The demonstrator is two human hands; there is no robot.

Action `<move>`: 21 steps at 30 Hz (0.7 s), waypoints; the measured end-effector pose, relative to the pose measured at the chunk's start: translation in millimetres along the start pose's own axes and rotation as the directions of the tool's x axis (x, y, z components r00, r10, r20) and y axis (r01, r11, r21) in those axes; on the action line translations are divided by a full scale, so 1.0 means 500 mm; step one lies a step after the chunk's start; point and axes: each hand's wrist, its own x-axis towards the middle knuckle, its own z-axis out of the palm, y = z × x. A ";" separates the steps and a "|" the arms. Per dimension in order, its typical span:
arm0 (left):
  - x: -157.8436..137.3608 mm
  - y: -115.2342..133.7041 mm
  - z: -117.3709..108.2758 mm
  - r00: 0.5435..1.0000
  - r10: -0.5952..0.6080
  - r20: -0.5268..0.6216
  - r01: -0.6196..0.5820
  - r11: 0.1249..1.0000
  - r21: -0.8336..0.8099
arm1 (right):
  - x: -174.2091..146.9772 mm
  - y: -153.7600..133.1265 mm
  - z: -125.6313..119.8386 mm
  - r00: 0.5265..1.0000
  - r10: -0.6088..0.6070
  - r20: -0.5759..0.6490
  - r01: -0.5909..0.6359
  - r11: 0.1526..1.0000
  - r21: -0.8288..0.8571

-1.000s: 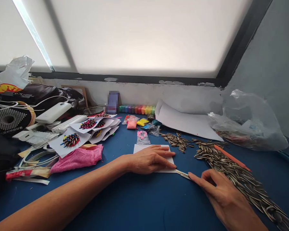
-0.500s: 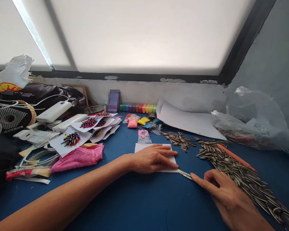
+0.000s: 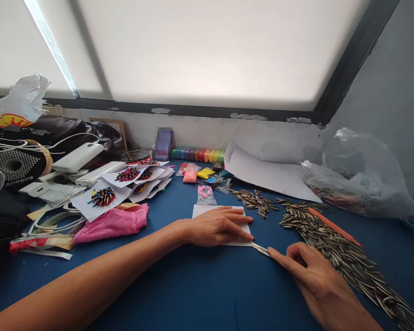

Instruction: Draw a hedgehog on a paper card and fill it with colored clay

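Note:
My left hand (image 3: 217, 225) lies flat with fingers stretched over a white sheet of paper (image 3: 202, 211), pressing it against the blue tabletop. At the paper's lower right corner is the tip of a slim, pale craft knife (image 3: 261, 249). My right hand (image 3: 312, 271) grips the knife, index finger extended along it; part of the handle is hidden in the palm. Striped sunflower seeds (image 3: 348, 257) spread beside and beyond my right hand, with an orange stick (image 3: 334, 226) lying on them.
A smaller seed pile (image 3: 257, 201) and bagged coloured clay (image 3: 190, 174) lie beyond the paper. Large white sheets (image 3: 269, 172) and a plastic bag (image 3: 362, 184) stand at back right. On the left are decorated papers (image 3: 101, 197), a pink cloth (image 3: 113, 225) and a white power bank (image 3: 77, 157).
The view shifts slightly. My right hand and the knife sit marginally further left, still at the paper's corner. My left hand keeps its place on the paper.

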 end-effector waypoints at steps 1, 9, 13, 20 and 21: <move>0.000 -0.001 0.001 1.000 0.003 -0.005 -0.003 1.000 0.004 | -0.001 0.000 0.001 1.000 -0.001 0.007 0.001 1.000 0.003; -0.002 -0.002 0.002 1.000 0.022 -0.021 -0.021 1.000 0.021 | 0.008 -0.010 0.002 1.000 0.003 -0.004 -0.003 1.000 -0.009; -0.002 -0.002 0.003 1.000 0.004 -0.007 -0.004 1.000 0.029 | 0.012 -0.016 0.004 0.999 -0.042 0.009 0.042 0.999 -0.005; 0.000 -0.006 0.006 1.000 0.025 -0.016 -0.024 1.000 0.016 | 0.021 -0.020 0.009 0.997 -0.071 -0.038 0.070 0.997 -0.015; 0.000 -0.007 0.006 1.000 0.025 -0.013 -0.025 1.000 0.014 | 0.022 -0.022 0.010 0.996 -0.082 -0.046 0.081 0.997 -0.006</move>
